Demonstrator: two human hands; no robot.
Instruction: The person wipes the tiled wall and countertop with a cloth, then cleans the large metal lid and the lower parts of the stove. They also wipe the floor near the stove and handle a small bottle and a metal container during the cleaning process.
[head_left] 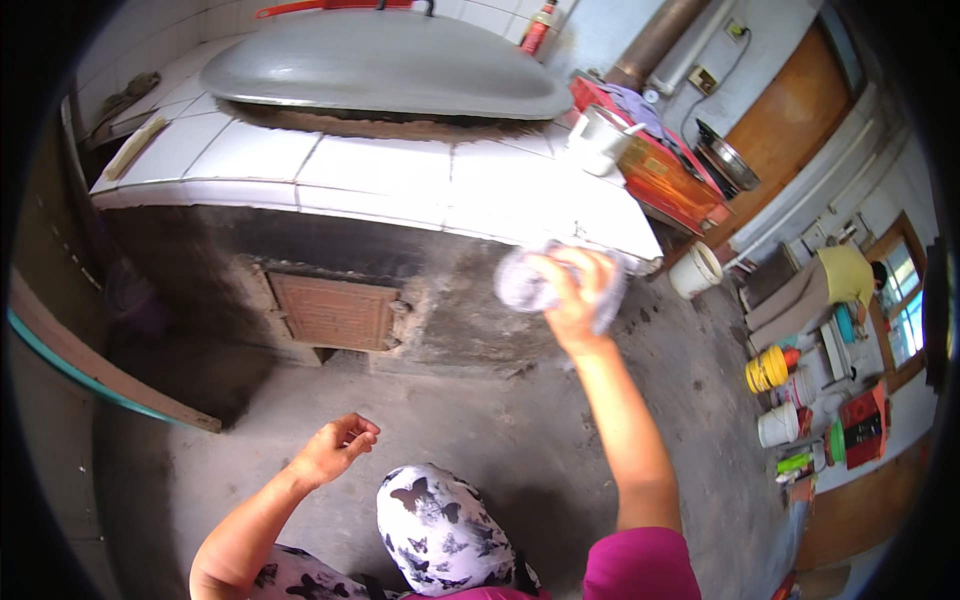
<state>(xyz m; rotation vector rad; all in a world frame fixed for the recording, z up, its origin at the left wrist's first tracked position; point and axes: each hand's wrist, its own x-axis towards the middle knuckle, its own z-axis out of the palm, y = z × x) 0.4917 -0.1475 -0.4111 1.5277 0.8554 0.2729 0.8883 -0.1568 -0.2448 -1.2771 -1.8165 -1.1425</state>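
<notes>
My right hand (578, 290) is closed on a pale, greyish-white cloth (522, 280), bunched under the fingers and hanging past the palm. It is at the front right edge of the white-tiled stove top (370, 172); whether the cloth touches the tiles I cannot tell. Lower and to the left, my left hand (338, 448) hovers over the floor with its fingers curled in and nothing visible in them. A large grey metal lid (390, 62) covers the wok opening in the stove. Below, a rusty iron fire door (335, 310) is closed in the dark front wall.
A white pot (598, 142) stands at the stove top's right end, beside a red box (665, 165). On the floor beyond are a white bucket (694, 272) and a yellow bucket (767, 370). Another person (825, 285) bends over at the far right. A wooden board (110, 355) juts in at left.
</notes>
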